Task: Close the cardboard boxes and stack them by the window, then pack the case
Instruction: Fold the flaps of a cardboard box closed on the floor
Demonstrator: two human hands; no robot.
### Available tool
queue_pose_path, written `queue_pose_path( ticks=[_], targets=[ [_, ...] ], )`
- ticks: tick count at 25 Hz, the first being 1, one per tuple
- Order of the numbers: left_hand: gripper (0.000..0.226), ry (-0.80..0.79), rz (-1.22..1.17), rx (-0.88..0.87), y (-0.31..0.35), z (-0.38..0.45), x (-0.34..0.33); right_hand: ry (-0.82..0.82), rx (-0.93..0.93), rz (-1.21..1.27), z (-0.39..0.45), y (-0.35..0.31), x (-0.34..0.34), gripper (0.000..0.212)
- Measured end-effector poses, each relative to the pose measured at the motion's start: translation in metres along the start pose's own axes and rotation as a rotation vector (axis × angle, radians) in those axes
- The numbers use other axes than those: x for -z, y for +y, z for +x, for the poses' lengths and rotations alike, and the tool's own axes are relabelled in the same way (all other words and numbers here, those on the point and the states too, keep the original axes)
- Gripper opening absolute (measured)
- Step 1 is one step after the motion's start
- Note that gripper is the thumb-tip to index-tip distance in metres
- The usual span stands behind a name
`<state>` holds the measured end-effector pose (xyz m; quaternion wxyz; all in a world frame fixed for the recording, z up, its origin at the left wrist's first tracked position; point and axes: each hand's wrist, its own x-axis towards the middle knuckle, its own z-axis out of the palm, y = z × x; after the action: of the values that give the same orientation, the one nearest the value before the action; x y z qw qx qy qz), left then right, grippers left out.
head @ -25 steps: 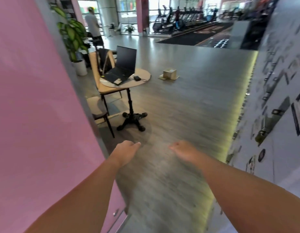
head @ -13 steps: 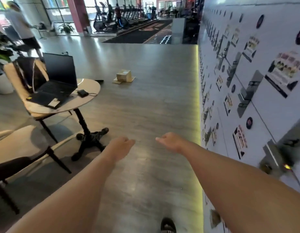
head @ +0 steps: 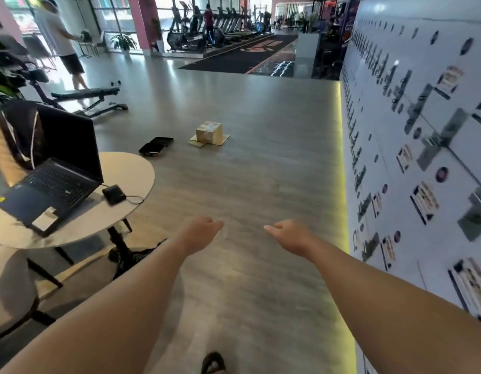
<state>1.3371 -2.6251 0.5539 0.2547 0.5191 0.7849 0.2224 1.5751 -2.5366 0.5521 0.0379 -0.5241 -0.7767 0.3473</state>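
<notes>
A small cardboard box (head: 209,132) sits on the grey floor well ahead of me, on top of flat pieces of cardboard (head: 197,143). To its left lies an open black case (head: 156,146) on the floor. My left hand (head: 200,232) and my right hand (head: 289,234) are stretched out in front of me at waist height, both loosely curled and holding nothing. Both hands are far from the box and the case.
A round table (head: 131,179) with an open laptop (head: 53,171) and a black adapter (head: 114,194) stands at my left, chairs beside it. A white wall with posters (head: 412,147) runs along my right. A weight bench (head: 85,97) and a standing person (head: 62,41) are further back left.
The view has swung right past the pink wall and moved forward beside the table. The box looks nearer and the black case has come into sight. Both hands stay empty.
</notes>
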Motion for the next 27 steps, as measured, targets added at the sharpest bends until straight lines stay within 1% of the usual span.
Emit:
queue_pose_path(
  ticks=[2, 6, 11, 14, 17, 20, 22, 24, 27],
  targets=[
    [0.057, 0.019, -0.007, -0.039, -0.005, 0.068, 0.014, 0.022, 0.020, -0.031, 0.066, -0.013, 0.012, 0.055],
    [0.056, -0.009, 0.026, -0.069, -0.004, 0.196, 0.054, 0.035, 0.009, -0.041, 0.185, -0.046, 0.048, 0.053],
    [0.056, -0.034, 0.035, -0.010, 0.012, 0.344, 0.088, 0.062, -0.013, -0.021, 0.320, -0.061, 0.097, 0.053],
    [0.053, -0.038, 0.033, 0.016, 0.023, 0.447, 0.093, 0.058, -0.015, -0.042, 0.418, -0.057, 0.127, 0.054],
    [0.052, -0.034, 0.042, 0.011, 0.036, 0.543, 0.094, 0.043, 0.019, -0.050, 0.518, -0.048, 0.158, 0.053],
    [0.040, -0.048, 0.042, 0.035, 0.058, 0.642, 0.101, -0.001, 0.032, -0.047, 0.628, -0.044, 0.202, 0.053],
    [0.043, -0.047, 0.015, 0.061, 0.073, 0.702, 0.111, -0.012, 0.043, -0.053, 0.697, -0.050, 0.237, 0.054],
    [0.048, -0.013, -0.013, 0.075, 0.083, 0.758, 0.126, 0.010, 0.072, -0.065, 0.762, -0.059, 0.267, 0.055],
    [0.050, 0.004, -0.016, 0.118, 0.086, 0.841, 0.147, -0.012, 0.110, -0.088, 0.855, -0.071, 0.293, 0.058]
  ],
)
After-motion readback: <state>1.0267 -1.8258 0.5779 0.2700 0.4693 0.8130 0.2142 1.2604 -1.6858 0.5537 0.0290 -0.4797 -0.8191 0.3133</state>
